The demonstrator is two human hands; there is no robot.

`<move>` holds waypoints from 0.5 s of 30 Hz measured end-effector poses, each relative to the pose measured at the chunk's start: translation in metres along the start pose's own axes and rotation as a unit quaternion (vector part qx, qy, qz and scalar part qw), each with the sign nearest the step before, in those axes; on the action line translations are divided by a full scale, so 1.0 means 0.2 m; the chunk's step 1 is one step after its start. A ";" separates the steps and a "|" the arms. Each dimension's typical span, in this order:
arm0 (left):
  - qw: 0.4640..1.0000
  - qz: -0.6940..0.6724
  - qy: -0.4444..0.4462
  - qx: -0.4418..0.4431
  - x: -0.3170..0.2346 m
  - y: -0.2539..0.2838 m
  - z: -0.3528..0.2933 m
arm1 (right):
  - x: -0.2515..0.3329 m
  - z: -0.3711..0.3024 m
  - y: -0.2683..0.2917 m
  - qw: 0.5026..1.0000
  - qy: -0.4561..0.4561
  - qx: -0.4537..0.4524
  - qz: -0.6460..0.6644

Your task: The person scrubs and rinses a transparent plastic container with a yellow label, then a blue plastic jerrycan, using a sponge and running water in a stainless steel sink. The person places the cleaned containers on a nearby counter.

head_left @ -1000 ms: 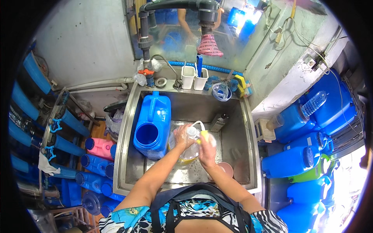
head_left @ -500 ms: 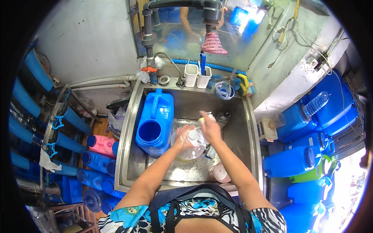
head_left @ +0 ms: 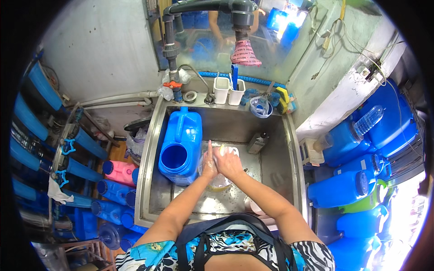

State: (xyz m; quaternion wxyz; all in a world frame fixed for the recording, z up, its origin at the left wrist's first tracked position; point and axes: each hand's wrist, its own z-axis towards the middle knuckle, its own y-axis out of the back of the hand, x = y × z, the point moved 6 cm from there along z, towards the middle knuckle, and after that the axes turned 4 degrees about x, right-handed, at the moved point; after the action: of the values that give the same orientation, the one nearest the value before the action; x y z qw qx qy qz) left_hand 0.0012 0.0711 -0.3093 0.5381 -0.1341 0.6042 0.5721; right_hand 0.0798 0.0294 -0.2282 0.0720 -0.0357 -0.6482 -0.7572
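Over the sink my two hands meet above a clear plastic container, whose top they mostly hide. My left hand is wet, fingers stretched out flat along the container's left side. Bent over its top, my right hand is closed on a sponge, of which only a small yellowish edge shows. To the left stands a big blue jug with its round mouth uncapped. A pale pink cup-like vessel lies near the sink's front, partly behind my right forearm.
The steel sink surrounds my hands. A grey bottle stands at its back right. White holders and a blue-rimmed bowl line the back ledge, under a pipe with a pink-wrapped end. Blue jugs crowd the right.
My right hand has moved left and down, from above the container onto its top beside my left hand. The left hand's fingers now point up and away. The grey bottle is uncovered.
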 end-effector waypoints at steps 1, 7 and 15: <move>1.000 -0.005 -0.016 0.018 0.00 0.00 0.01 | 0.06 -0.03 0.06 0.987 0.117 -0.110 -0.027; 0.998 0.016 0.005 0.067 0.00 0.01 0.04 | 0.03 -0.05 -0.01 0.989 0.122 -0.049 -0.074; 0.981 0.125 -0.092 0.119 -0.13 0.06 0.03 | -0.14 -0.11 0.20 0.926 -0.083 -0.235 0.284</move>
State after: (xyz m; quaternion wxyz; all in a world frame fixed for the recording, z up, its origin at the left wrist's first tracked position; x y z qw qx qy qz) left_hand 0.0043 0.0687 -0.2809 0.5281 0.0606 0.6276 0.5688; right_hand 0.1137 0.0035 -0.1965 0.2193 -0.2966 -0.4185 -0.8299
